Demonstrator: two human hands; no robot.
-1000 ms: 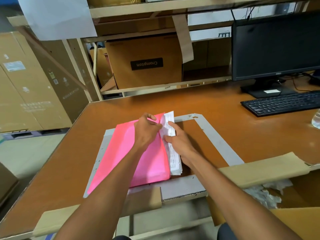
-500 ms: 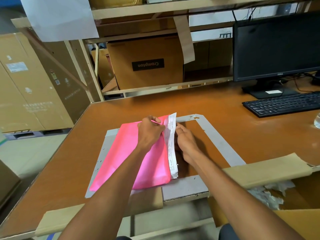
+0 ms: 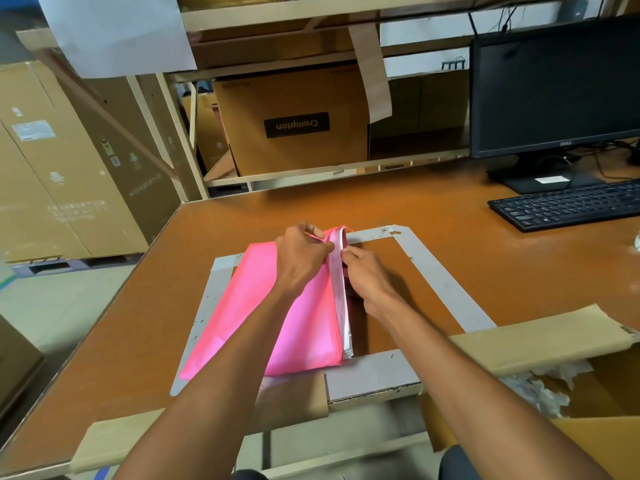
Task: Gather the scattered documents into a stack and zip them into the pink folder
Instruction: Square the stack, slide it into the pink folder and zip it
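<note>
Desk (image 3: 104, 341): brown top, grey tape frame.
Pink folder (image 3: 294, 327): flat on desk, inside frame's L side.
Documents (image 3: 341, 299): stack w/ edge sticking out of folder's R opening, mostly inside.
Left hand (image 3: 299, 258): closed, pinching folder's top flap near far corner.
Right hand (image 3: 369, 278): fingers curled, pressed against stack edge.
Keyboard (image 3: 568, 204): far R.
Monitor (image 3: 554, 88): behind kbd.

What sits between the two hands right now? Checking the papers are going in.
In the head view, the white document stack's edge, sticking out of the pink folder.
</note>
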